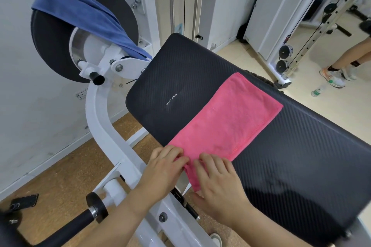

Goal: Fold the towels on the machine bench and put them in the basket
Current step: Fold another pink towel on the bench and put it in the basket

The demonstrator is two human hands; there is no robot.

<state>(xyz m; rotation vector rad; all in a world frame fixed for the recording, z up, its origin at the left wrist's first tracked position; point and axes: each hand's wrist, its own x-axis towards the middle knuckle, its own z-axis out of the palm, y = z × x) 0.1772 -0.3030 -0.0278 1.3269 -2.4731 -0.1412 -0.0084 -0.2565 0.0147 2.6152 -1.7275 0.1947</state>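
The left hand (166, 168) and right hand (218, 184) pinch the pink towel (226, 120) on the black ribbed bench (301, 156) above cork floor (66, 170).

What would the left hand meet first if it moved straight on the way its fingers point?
Likely the pink towel flat on the bench pad; the left hand pinches its near end, though the right hand sits close beside.

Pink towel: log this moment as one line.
pink towel: lying on bench | left hand: holds near end | right hand: holds near end | blue towel: draped over round pad
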